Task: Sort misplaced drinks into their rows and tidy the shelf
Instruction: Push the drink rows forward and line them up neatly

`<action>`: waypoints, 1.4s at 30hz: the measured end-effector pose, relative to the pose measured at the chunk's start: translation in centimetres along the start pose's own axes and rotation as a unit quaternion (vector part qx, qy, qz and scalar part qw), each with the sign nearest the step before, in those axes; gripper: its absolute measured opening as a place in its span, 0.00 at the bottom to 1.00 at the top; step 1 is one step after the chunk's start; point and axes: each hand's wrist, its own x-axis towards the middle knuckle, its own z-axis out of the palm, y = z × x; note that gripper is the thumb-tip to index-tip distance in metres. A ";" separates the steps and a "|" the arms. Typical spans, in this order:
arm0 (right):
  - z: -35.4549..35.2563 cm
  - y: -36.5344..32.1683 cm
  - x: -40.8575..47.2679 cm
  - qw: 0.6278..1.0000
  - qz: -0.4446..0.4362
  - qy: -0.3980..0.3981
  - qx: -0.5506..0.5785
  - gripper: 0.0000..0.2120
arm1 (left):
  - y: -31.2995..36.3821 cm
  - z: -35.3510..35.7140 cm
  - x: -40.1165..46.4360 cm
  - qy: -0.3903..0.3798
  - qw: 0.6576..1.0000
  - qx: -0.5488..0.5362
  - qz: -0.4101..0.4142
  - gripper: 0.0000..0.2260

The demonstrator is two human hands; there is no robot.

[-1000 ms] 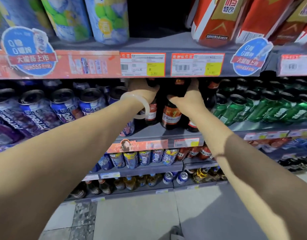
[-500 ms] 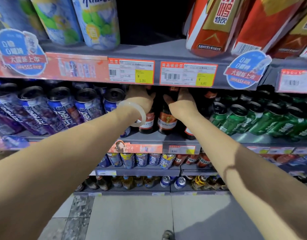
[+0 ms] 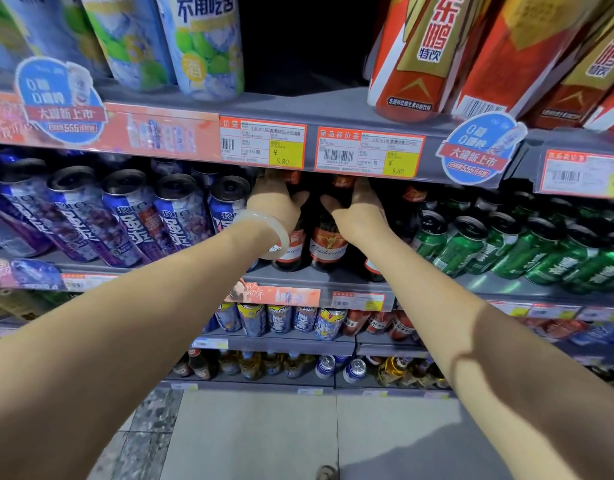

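The middle shelf [image 3: 499, 289] is stocked in three blocks: blue and purple cans [image 3: 125, 216] toward its left end, green cans [image 3: 527, 247] toward its right end, and brown beer bottles [image 3: 328, 242] between them, at the front edge under the two price tags [image 3: 262, 142] of the shelf above. The bottles are stood upright, close together, their red labels turned outward.

Compared with a second ago, little has been altered in the stock itself: the same bottles are found at the same stretch of the front edge. Both hands are seen to have stayed up at the bottle necks, just below the upper shelf's lip. The view has been brought nearer and tilted up, so more of the top shelf's tall cans [image 3: 201, 46] and red packs [image 3: 420, 53] is shown.

The left hand [image 3: 276, 202], with a pale bangle [image 3: 267, 233] on its wrist, is wrapped round the neck of the left front bottle [image 3: 291, 249]. The right hand [image 3: 359, 209] is laid over the neck of the neighbouring bottle with the thumb spread toward the left; its fingers are hidden behind the bottle and the shelf lip, so it cannot be told whether that neck is actually clasped.

From this it is judged that the bottle row is being squared up rather than a stray drink carried off; no misplaced item among the bottles can be made out.
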 end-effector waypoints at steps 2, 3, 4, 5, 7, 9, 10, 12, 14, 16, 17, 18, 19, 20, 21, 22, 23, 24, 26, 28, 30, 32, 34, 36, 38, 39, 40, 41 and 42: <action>-0.1 0.0 -0.2 1.000 -0.005 -0.010 0.011 0.30 | 0.1 0.2 -0.3 0.009 1.000 0.007 -0.001 0.21; -0.2 0.1 -0.4 1.000 -0.011 -0.017 0.014 0.30 | 0.1 0.3 -0.4 0.015 1.000 0.010 0.001 0.22; -0.4 0.2 -0.7 0.999 -0.019 -0.024 0.011 0.30 | 0.0 0.3 -0.6 0.025 1.000 0.006 0.006 0.23; -0.7 0.3 -1.1 0.999 -0.029 -0.025 0.002 0.30 | -0.2 0.3 -0.7 0.041 0.999 -0.011 0.011 0.24; -1.7 0.9 -2.0 0.998 -0.058 0.013 -0.009 0.26 | -0.5 -0.1 -1.3 0.088 0.993 -0.076 0.015 0.26; -3.4 2.3 -3.1 0.992 -0.081 0.090 0.026 0.15 | -0.6 -0.6 -2.2 0.161 0.980 -0.112 0.034 0.27; -4.4 3.3 -3.5 0.987 -0.083 0.130 0.044 0.10 | -0.6 -0.7 -3.0 0.192 0.973 -0.112 0.060 0.26; -6.3 5.3 -3.9 0.979 -0.066 0.183 0.064 0.11 | -0.4 -0.6 -4.5 0.205 0.963 -0.092 0.149 0.20; -7.6 6.8 -3.3 0.981 -0.037 0.171 0.079 0.19 | 0.2 -0.1 -5.4 0.140 0.962 -0.065 0.227 0.18; -8.1 7.4 -1.8 0.990 -0.026 0.090 0.108 0.29 | 1.4 0.7 -5.3 0.073 0.968 -0.054 0.235 0.22; -8.1 7.5 -1.0 0.992 -0.019 0.048 0.113 0.33 | 2.2 1.1 -5.0 0.065 0.973 -0.062 0.214 0.23; -7.9 7.5 -0.3 0.994 -0.008 0.012 0.107 0.35 | 3.0 1.4 -4.6 0.067 0.978 -0.071 0.183 0.23; -7.6 7.5 0.4 0.995 0.006 -0.014 0.099 0.36 | 3.9 1.5 -4.3 0.074 0.983 -0.079 0.147 0.23; -7.3 7.6 1.0 0.995 0.013 -0.032 0.097 0.36 | 4.7 1.6 -4.1 0.082 0.987 -0.085 0.111 0.23; -7.0 7.7 1.6 0.994 0.012 -0.037 0.105 0.33 | 5.3 1.7 -3.9 0.086 0.989 -0.086 0.080 0.21; -6.7 7.8 1.9 0.993 -0.001 -0.030 0.118 0.30 | 5.7 1.8 -3.6 0.089 0.991 -0.083 0.059 0.20; -6.3 7.8 2.2 0.991 -0.017 -0.017 0.133 0.28 | 6.0 2.0 -3.4 0.089 0.992 -0.073 0.047 0.20; -6.0 7.8 2.4 0.989 -0.032 -0.005 0.145 0.26 | 6.1 2.2 -3.1 0.085 0.994 -0.060 0.040 0.20; -5.3 7.5 3.1 0.989 -0.049 0.013 0.137 0.26 | 6.1 2.5 -2.6 0.077 0.995 -0.045 0.033 0.20; -4.7 7.3 4.0 0.996 -0.053 0.020 0.075 0.29 | 6.0 3.0 -2.1 0.080 0.995 -0.043 0.029 0.20; -4.4 7.2 4.7 0.999 -0.046 0.017 0.016 0.32 | 5.8 3.4 -1.8 0.085 0.996 -0.031 0.025 0.20; -4.2 7.3 4.9 0.998 -0.058 0.012 0.012 0.33 | 5.7 3.8 -1.7 0.093 0.995 -0.030 0.020 0.20; -4.2 7.3 5.0 0.997 -0.074 0.014 0.012 0.34 | 5.7 3.9 -1.8 0.100 0.994 -0.042 0.010 0.21; -4.3 7.1 4.9 0.996 -0.085 0.012 0.002 0.34 | 5.9 4.1 -2.0 0.109 0.992 -0.061 0.001 0.23; -4.4 7.0 4.3 0.996 -0.090 -0.006 0.022 0.33 | 6.1 4.0 -2.7 0.124 0.989 -0.080 -0.006 0.24; -4.7 7.1 3.8 0.995 -0.081 -0.026 0.054 0.32 | 6.1 3.9 -3.2 0.141 0.986 -0.088 -0.003 0.23; -5.3 7.3 3.3 0.992 -0.063 -0.047 0.093 0.31 | 6.1 3.8 -3.9 0.164 0.982 -0.095 0.014 0.22; -6.2 7.8 2.8 0.989 -0.049 -0.058 0.130 0.28 | 6.1 3.6 -4.8 0.190 0.975 -0.100 0.054 0.20; -7.4 8.5 2.5 0.986 -0.046 -0.049 0.151 0.24 | 6.1 3.5 -5.7 0.206 0.967 -0.101 0.114 0.18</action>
